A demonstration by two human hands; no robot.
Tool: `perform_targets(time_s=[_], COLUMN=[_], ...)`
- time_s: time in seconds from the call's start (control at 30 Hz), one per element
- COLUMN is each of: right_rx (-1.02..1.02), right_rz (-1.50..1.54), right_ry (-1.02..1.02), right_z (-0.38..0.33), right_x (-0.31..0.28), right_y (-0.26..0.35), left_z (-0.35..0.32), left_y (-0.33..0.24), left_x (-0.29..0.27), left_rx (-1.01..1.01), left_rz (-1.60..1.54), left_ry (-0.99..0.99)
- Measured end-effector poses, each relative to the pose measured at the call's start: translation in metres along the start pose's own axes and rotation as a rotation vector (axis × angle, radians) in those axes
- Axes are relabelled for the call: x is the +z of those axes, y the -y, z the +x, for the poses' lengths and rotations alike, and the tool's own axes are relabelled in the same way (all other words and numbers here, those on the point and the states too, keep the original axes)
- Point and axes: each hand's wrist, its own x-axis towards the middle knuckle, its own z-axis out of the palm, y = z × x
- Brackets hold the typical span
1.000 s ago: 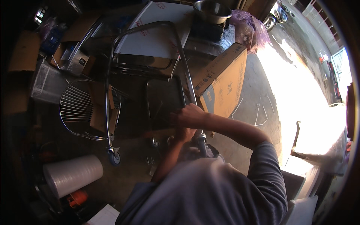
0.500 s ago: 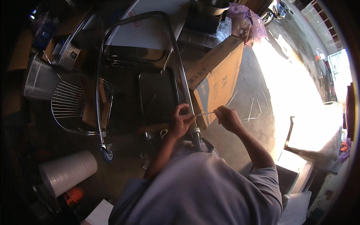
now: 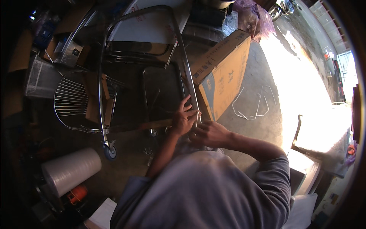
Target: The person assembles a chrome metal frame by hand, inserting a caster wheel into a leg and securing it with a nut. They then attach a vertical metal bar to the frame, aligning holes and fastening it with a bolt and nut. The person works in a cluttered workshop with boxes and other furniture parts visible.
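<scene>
A cart-like metal tube frame (image 3: pixel 183 51) on casters lies in front of me, one of its legs running down to my hands. My left hand (image 3: pixel 183 120) rests against that leg, its thumb and a finger pinched at the upper end of a thin metal rod (image 3: pixel 197 120) while other fingers stick out. The rod looks like a hex key, but its exact kind is too small to make out. Close below, my right hand (image 3: pixel 210 134) is closed around the rod's lower end, back of the hand up. The tip at the tube is hidden by my left fingers.
A tall cardboard box (image 3: pixel 225 80) leans right beside the leg. Bent white strapping (image 3: pixel 254 114) lies on the floor farther right. At left are a round wire rack (image 3: pixel 70 103), a caster (image 3: pixel 110 151) and a white roll of wrap (image 3: pixel 71 170).
My right hand has swung down and inward, turning the rod from pointing right to pointing toward me. My left hand stays at the tube leg.
</scene>
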Motion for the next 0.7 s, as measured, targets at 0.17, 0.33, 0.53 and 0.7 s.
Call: perform_targets(time_s=[0.17,0.33,0.53,0.7], right_rx=[-0.174,0.521,0.923,1.19], right_rz=[-0.107,0.223,0.502,0.497], right_ry=[0.03,0.165,-0.125,-0.179], right_z=[0.065,0.098,0.023,-0.069], right_x=[0.023,0.031,0.021,0.006], right_y=[-0.036,-0.099,-0.147,-0.06], left_z=[-0.003,-0.006,-0.001,0.0], left_y=[-0.002,-0.003,-0.004,-0.007], left_x=[0.001,-0.002,0.001,0.0], left_rx=[-0.133,-0.132,0.024,-0.033], left_rz=[-0.243,0.199,0.004,0.04], left_ry=[-0.075,0.111,-0.008,-0.014])
